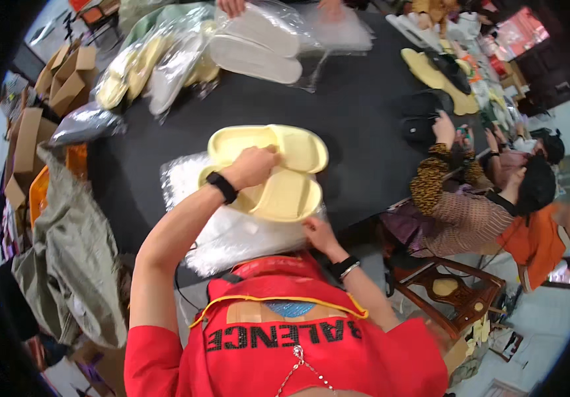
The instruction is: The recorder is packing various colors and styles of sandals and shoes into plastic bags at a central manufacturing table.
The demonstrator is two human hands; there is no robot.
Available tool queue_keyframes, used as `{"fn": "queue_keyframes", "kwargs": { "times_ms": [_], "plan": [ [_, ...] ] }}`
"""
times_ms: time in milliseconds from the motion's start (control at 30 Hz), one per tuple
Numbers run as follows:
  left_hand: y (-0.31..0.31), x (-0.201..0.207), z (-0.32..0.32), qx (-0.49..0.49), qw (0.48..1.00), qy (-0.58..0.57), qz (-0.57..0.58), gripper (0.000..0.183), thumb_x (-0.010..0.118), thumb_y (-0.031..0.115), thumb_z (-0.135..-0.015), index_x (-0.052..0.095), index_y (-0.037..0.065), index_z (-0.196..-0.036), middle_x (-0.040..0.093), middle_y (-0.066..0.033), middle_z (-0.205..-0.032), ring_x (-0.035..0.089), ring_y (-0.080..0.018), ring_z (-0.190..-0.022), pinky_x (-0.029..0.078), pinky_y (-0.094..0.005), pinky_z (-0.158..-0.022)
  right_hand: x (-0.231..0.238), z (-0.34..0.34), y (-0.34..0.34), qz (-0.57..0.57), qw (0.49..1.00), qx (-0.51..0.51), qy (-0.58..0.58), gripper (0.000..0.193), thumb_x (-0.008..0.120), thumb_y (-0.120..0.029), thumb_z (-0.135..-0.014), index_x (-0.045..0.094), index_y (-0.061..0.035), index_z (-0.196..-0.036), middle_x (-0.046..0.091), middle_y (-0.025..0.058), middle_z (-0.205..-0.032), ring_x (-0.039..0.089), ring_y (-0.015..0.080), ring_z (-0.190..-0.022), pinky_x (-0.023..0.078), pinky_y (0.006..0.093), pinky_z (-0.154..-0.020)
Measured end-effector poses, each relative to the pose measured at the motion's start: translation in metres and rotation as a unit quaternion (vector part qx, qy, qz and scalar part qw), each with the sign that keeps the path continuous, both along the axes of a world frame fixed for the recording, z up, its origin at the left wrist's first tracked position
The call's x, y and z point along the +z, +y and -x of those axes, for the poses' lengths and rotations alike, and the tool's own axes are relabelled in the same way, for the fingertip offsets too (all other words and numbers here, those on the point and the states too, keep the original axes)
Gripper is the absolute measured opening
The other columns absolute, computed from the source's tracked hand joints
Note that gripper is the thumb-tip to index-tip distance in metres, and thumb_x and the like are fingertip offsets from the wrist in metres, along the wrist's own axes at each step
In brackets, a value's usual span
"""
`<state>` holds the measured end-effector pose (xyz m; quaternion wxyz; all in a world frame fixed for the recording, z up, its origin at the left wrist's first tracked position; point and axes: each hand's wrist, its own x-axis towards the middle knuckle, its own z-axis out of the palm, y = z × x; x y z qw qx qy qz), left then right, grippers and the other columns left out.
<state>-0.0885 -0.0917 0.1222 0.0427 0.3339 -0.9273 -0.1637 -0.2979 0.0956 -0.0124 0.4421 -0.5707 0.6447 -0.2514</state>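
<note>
A pair of pale yellow slippers (301,151) lies side by side above a stack of clear plastic bags (232,235) at the near edge of the black table. My left hand (256,165) is closed on the pair where the two slippers meet, its fingertips partly hidden by the slipper straps. At the right edge of the stack, beside the nearer slipper's toe, my right hand (320,235) has its fingers curled in on the edge of a plastic bag.
Bagged yellow and white slippers (252,49) lie across the far side of the black table (364,99), where another person's hands (232,6) reach in. On the right, a co-worker (457,192) handles black slippers (424,112). Cardboard boxes (73,76) stand left, a wooden chair (447,288) right.
</note>
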Motion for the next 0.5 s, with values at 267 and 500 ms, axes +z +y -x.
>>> {"fn": "queue_keyframes", "kwargs": {
  "times_ms": [267,500],
  "plan": [
    [0.007,0.049,0.088,-0.01,0.983,0.184,-0.014,0.051,0.055,0.002,-0.074,0.043,0.009,-0.122,0.036,-0.0184,-0.127,0.049,-0.0362,-0.102,0.042,-0.0399,-0.085,-0.003,-0.002,0.008,-0.034,0.993,-0.049,-0.102,0.018,0.054,-0.008,-0.077,0.056,-0.0013,-0.094,0.056,0.0027,-0.07,0.052,0.0098,-0.059,0.043,0.0239,-0.055],
    [0.044,-0.085,-0.057,0.28,0.958,0.057,0.018,0.049,0.06,0.016,-0.074,0.045,0.016,-0.121,0.041,-0.0162,-0.123,0.041,-0.0339,-0.11,0.037,-0.0472,-0.086,0.027,0.013,0.003,-0.045,0.996,-0.054,-0.06,0.018,0.056,-0.008,-0.076,0.06,-0.0019,-0.093,0.06,0.0057,-0.07,0.055,0.0098,-0.062,0.044,0.0243,-0.056]
  ]
}}
